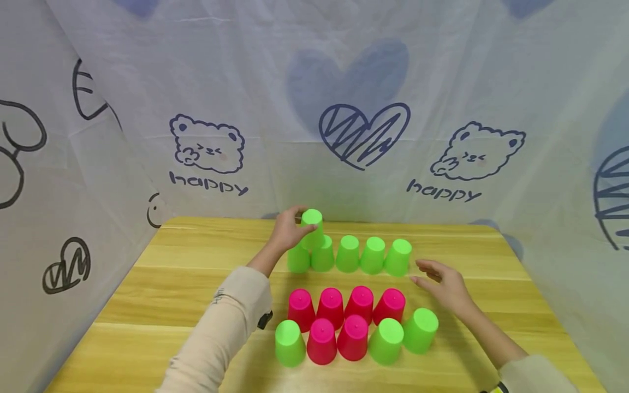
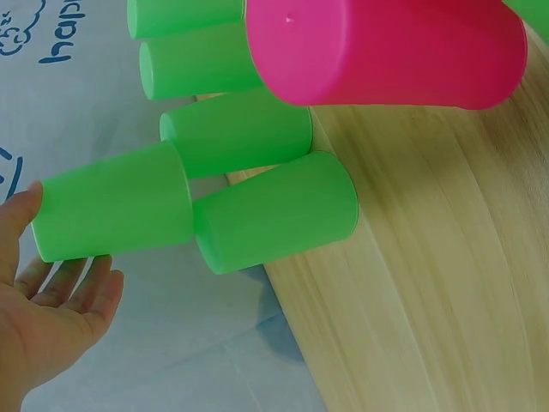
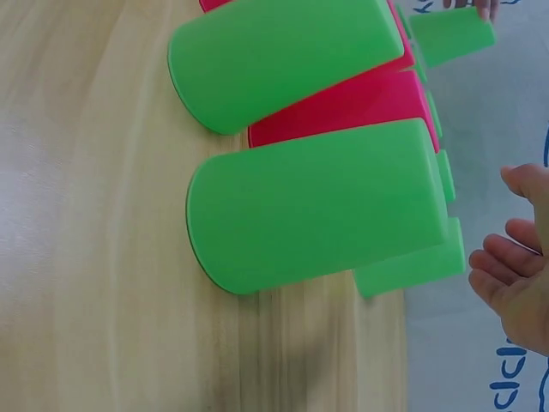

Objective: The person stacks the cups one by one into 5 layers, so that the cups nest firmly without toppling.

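My left hand (image 1: 289,229) grips an upside-down green cup (image 2: 116,206) by its sides near the closed end. That cup stands over the two leftmost cups of a back row of several upturned green cups (image 1: 349,254); whether its weight rests on them I cannot tell. Beside the rightmost green cup (image 1: 398,257) of this row, my right hand (image 1: 444,286) hovers with loosely bent fingers, holding nothing. In the right wrist view, the fingers (image 3: 497,273) of that hand are apart from the cups.
Closer to me is a row of several upturned pink cups (image 1: 331,308). In front of them stand a green cup (image 1: 290,344), two pink cups (image 1: 322,341) and two more green cups (image 1: 421,330). A printed cloth (image 1: 304,180) hangs behind the wooden table (image 1: 162,295).
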The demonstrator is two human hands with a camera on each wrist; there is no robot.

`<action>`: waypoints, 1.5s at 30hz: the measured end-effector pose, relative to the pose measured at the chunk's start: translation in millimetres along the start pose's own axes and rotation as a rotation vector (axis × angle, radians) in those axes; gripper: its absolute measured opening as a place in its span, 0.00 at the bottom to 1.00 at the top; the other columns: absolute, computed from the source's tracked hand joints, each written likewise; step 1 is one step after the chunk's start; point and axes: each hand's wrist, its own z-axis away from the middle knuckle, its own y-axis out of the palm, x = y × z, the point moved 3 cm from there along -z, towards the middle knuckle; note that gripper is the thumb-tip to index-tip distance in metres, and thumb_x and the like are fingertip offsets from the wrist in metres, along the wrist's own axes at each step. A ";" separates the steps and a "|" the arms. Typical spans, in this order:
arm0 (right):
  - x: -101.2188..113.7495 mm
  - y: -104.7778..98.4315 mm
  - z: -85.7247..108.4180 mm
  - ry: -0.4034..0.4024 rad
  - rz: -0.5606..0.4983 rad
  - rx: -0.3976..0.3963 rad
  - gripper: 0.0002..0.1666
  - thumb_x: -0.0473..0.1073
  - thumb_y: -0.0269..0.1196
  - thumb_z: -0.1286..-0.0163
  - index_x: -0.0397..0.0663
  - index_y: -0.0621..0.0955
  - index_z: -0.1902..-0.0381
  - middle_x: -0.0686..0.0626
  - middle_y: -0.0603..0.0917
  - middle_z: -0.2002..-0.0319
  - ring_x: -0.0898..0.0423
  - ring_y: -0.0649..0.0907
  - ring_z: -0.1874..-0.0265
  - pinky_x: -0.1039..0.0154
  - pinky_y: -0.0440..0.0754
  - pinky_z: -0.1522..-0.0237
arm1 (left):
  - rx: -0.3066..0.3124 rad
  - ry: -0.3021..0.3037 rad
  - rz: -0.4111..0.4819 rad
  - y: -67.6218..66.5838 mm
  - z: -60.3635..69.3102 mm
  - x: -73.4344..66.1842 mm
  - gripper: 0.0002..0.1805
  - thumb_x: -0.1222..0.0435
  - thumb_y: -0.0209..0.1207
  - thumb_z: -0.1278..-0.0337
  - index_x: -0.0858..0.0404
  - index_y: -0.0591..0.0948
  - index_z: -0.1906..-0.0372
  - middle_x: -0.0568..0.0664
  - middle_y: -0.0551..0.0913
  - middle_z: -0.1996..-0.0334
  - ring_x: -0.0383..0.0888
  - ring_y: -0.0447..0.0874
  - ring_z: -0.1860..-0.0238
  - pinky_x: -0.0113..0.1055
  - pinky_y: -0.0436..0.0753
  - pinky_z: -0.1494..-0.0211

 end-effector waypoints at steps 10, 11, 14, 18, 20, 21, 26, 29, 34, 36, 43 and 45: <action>9.4 -3.1 21.2 -0.038 -0.001 0.003 0.25 0.39 0.64 0.39 0.31 0.76 0.47 0.33 0.80 0.49 0.39 0.79 0.49 0.55 0.78 0.47 | -0.010 -0.010 -0.007 -0.2 0.4 2.8 0.27 0.65 0.62 0.46 0.71 0.70 0.42 0.64 0.76 0.46 0.58 0.76 0.45 0.45 0.79 0.45; 10.0 -3.4 22.9 -0.037 -0.005 0.005 0.25 0.39 0.64 0.39 0.31 0.76 0.47 0.34 0.80 0.49 0.40 0.79 0.49 0.58 0.79 0.47 | -0.010 -0.014 -0.008 -0.1 0.2 3.2 0.27 0.65 0.62 0.45 0.71 0.70 0.41 0.64 0.76 0.45 0.58 0.76 0.45 0.45 0.79 0.45; 10.9 -3.6 27.7 -0.038 -0.001 0.018 0.25 0.39 0.65 0.40 0.31 0.76 0.46 0.34 0.80 0.49 0.40 0.79 0.48 0.62 0.79 0.47 | -0.010 -0.028 -0.004 0.3 -0.6 3.6 0.27 0.65 0.62 0.45 0.70 0.70 0.41 0.63 0.75 0.44 0.57 0.75 0.44 0.45 0.78 0.44; 10.8 -2.6 34.0 -0.047 0.010 0.033 0.26 0.39 0.65 0.40 0.32 0.76 0.46 0.33 0.79 0.49 0.40 0.79 0.48 0.62 0.80 0.48 | -0.011 -0.033 -0.004 1.4 -1.4 2.8 0.27 0.65 0.61 0.45 0.71 0.70 0.40 0.63 0.75 0.44 0.57 0.75 0.44 0.45 0.78 0.44; 10.8 -2.0 36.7 -0.058 0.011 0.032 0.25 0.39 0.65 0.41 0.33 0.76 0.47 0.34 0.80 0.49 0.42 0.80 0.49 0.64 0.80 0.48 | -0.012 -0.033 -0.004 2.0 -1.7 2.5 0.28 0.65 0.61 0.44 0.71 0.70 0.40 0.64 0.75 0.44 0.57 0.75 0.45 0.45 0.78 0.44; 10.7 -1.7 38.2 -0.067 0.012 0.032 0.25 0.39 0.66 0.41 0.33 0.76 0.47 0.34 0.80 0.50 0.44 0.80 0.50 0.66 0.80 0.49 | -0.013 -0.031 -0.005 2.2 -1.7 2.3 0.28 0.65 0.61 0.44 0.71 0.69 0.40 0.64 0.75 0.44 0.57 0.75 0.45 0.45 0.78 0.45; 7.6 -0.4 44.8 -0.082 -0.001 0.056 0.25 0.39 0.66 0.42 0.34 0.77 0.47 0.36 0.81 0.50 0.68 0.78 0.52 0.76 0.78 0.51 | -0.019 -0.038 0.011 2.5 -2.0 3.1 0.28 0.65 0.61 0.44 0.72 0.69 0.40 0.64 0.75 0.44 0.58 0.74 0.45 0.45 0.78 0.44; 5.4 0.8 48.0 -0.092 -0.014 0.075 0.25 0.38 0.66 0.42 0.33 0.77 0.48 0.35 0.81 0.51 0.73 0.76 0.53 0.75 0.78 0.51 | -0.020 -0.052 0.022 2.2 -2.8 4.9 0.28 0.65 0.60 0.44 0.72 0.68 0.39 0.65 0.74 0.44 0.58 0.74 0.44 0.45 0.77 0.43; 3.1 2.6 51.3 -0.115 -0.021 0.084 0.24 0.38 0.67 0.43 0.33 0.78 0.49 0.35 0.82 0.52 0.73 0.77 0.54 0.73 0.79 0.52 | -0.023 -0.066 0.030 1.6 -4.1 8.3 0.29 0.64 0.60 0.43 0.72 0.68 0.39 0.65 0.74 0.44 0.58 0.74 0.44 0.45 0.77 0.43; 2.3 3.1 52.2 -0.115 -0.019 0.088 0.24 0.38 0.66 0.43 0.33 0.78 0.49 0.35 0.82 0.53 0.72 0.77 0.54 0.72 0.80 0.52 | -0.026 -0.065 0.033 1.6 -4.3 9.0 0.28 0.64 0.60 0.43 0.72 0.68 0.39 0.65 0.74 0.44 0.58 0.74 0.44 0.46 0.77 0.43; 1.4 4.1 55.1 -0.111 -0.030 0.127 0.25 0.39 0.66 0.41 0.33 0.76 0.47 0.34 0.81 0.51 0.69 0.78 0.53 0.71 0.80 0.51 | -0.038 -0.052 0.035 2.5 -4.6 9.3 0.27 0.64 0.60 0.44 0.72 0.69 0.40 0.65 0.75 0.45 0.58 0.75 0.45 0.46 0.78 0.44; 1.0 4.4 56.3 -0.114 -0.041 0.134 0.25 0.38 0.66 0.42 0.33 0.76 0.47 0.34 0.81 0.51 0.71 0.77 0.53 0.73 0.79 0.51 | -0.044 -0.049 0.037 3.1 -4.6 8.8 0.27 0.65 0.61 0.44 0.72 0.70 0.41 0.65 0.76 0.46 0.58 0.75 0.45 0.46 0.78 0.44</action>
